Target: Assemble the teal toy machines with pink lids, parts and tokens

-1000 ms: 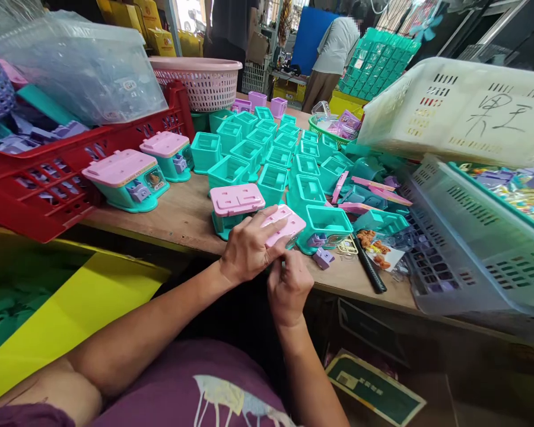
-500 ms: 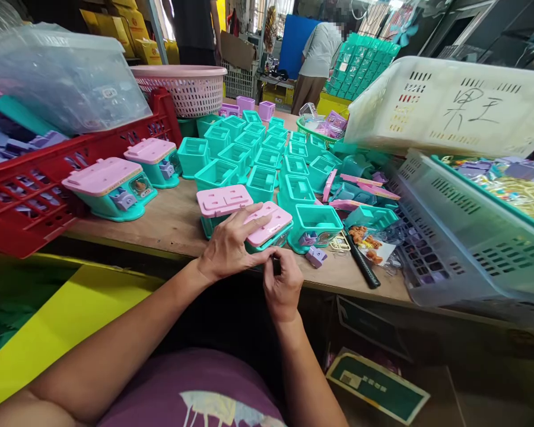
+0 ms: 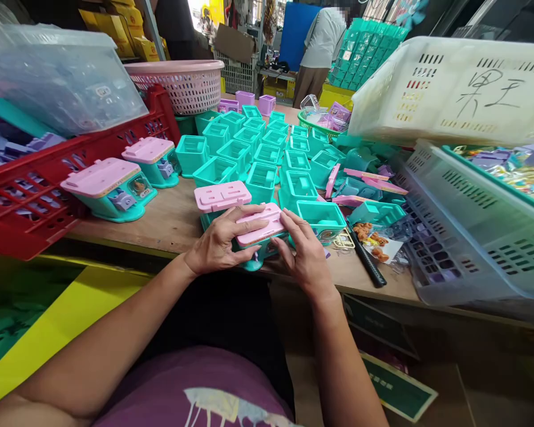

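At the table's front edge is a teal plastic toy box with a pink lid (image 3: 263,224). My left hand (image 3: 222,237) grips its left side, fingers lying over the lid and thumb at the front. My right hand (image 3: 306,252) holds the right end, fingertips on the lid's edge and thumb against the front face. Part of the box is hidden by my fingers. Just behind and left stands another pink-lidded box (image 3: 222,196). An open teal box (image 3: 321,219) with no lid is right behind my right hand.
Rows of lidless teal boxes (image 3: 262,181) fill the table's middle. Two lidded boxes (image 3: 109,184) stand left, beside a red crate (image 3: 84,154). To the right are a black-handled tool (image 3: 369,264), small brown figures (image 3: 378,246) and a clear crate (image 3: 467,237). A person (image 3: 323,44) stands far back.
My right hand has moved from a pinch at the box's lower front to its right end, fingers now on the lid. The box has turned and shifted slightly left.
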The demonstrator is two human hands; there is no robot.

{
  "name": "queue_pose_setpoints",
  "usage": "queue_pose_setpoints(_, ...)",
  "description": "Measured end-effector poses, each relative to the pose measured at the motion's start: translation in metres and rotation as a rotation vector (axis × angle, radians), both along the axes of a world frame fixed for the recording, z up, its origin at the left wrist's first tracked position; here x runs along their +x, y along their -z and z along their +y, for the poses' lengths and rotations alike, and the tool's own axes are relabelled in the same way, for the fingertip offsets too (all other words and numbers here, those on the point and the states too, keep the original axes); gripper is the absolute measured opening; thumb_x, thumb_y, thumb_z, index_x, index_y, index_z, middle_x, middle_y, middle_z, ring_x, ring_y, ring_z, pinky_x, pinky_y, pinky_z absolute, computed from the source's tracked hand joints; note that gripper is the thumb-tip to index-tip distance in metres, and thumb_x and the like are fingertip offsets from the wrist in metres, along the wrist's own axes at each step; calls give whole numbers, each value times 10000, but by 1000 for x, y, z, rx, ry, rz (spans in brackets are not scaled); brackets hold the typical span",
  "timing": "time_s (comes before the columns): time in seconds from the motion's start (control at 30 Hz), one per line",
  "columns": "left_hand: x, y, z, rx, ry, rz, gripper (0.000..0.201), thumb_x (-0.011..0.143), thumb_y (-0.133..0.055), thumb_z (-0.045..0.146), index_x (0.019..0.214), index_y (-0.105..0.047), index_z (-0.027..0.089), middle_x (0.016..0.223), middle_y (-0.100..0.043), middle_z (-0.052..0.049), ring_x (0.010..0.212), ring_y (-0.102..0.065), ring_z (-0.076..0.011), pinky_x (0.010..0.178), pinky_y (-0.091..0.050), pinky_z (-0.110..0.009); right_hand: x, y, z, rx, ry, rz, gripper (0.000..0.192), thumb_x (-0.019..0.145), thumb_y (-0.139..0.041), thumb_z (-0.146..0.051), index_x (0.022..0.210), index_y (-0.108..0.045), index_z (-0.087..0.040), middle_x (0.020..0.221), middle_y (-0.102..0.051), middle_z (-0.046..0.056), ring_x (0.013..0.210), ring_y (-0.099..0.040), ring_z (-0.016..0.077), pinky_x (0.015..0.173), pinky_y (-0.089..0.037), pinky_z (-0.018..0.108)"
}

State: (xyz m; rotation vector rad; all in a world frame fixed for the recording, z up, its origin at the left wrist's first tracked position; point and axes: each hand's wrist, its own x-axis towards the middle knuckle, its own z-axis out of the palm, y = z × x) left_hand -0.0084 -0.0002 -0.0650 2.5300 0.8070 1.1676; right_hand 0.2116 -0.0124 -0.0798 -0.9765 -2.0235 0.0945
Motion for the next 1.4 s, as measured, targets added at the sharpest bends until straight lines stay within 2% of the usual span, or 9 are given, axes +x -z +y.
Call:
queue_pose_setpoints(0.17,2,7,0,-4,54,-76,422,854,-652,177,1265,-607,259,1403,-497,-127,1313,-484,-275,1101,-413,-482,-4,15,-5,100,54,88,377,932,-601,-287,1301,-573,-212,1269,-624,123,1217,-581,205,1016,-518,373)
queue_pose_setpoints(0.3,-1,17,0,-33,50,-120,324,885,-641,238,1208,-628,255,1467,-405,-128,1366,-417,-289,1121,-379,-514,-11,27,-11,133,91,157,422,930,-604,-279,1340,-546,-203,1310,-589,141,1235,-564,221,1031,-505,403)
queue_pose_setpoints(0.47,-11,20,0,-96,81,-58,405,954,-472,475,1277,-580,256,1522,-308,-133,1423,-320,-321,1154,-309,-551,-14,28,-15,82,125,153,410,986,-456,-236,1393,-492,-213,1376,-537,132,1295,-505,228,1075,-451,452)
queue_pose_setpoints(0.57,-14,16,-3,-103,52,19,444,952,-486,438,1350,-504,242,1528,-288,-147,1437,-293,-314,1170,-276,-549,-15,26,-29,122,154,149,399,971,-467,-234,1369,-499,-216,1352,-536,131,1294,-479,245,1061,-431,484)
queue_pose_setpoints(0.7,-12,14,-6,-57,4,37,470,916,-577,331,1360,-475,217,1513,-310,-170,1421,-327,-316,1153,-311,-536,-31,33,-54,112,259,153,252,931,-554,-314,1129,-597,-164,995,-609,97,960,-572,209,840,-477,376)
queue_pose_setpoints(0.83,-10,16,-6,-41,-6,-17,416,940,-525,366,1326,-518,213,1481,-368,-173,1372,-402,-321,1133,-336,-545,-57,40,-60,0,341,-111,232,959,-507,-378,908,-595,-170,796,-597,44,778,-527,185,713,-362,326)
queue_pose_setpoints(0.97,-9,18,-4,-62,-12,-43,400,957,-497,371,1324,-525,215,1479,-371,-167,1361,-420,-302,1129,-351,-514,-73,39,-51,40,453,-234,251,988,-411,-264,789,-544,-187,748,-584,34,742,-511,188,701,-304,345)
queue_pose_setpoints(1.27,-7,16,-3,-74,-27,-65,390,975,-447,406,1295,-545,206,1444,-410,-156,1340,-443,-285,1121,-367,-485,-88,33,-47,65,564,-264,214,962,-424,-224,765,-504,-200,722,-555,31,733,-519,205,771,-340,401)
queue_pose_setpoints(1.4,-8,16,-1,-66,-40,-57,410,961,-478,417,1299,-543,194,1454,-397,-160,1356,-417,-291,1127,-361,-485,-67,23,-52,25,422,-241,233,981,-448,-321,805,-546,-203,755,-586,22,766,-542,196,772,-360,376)
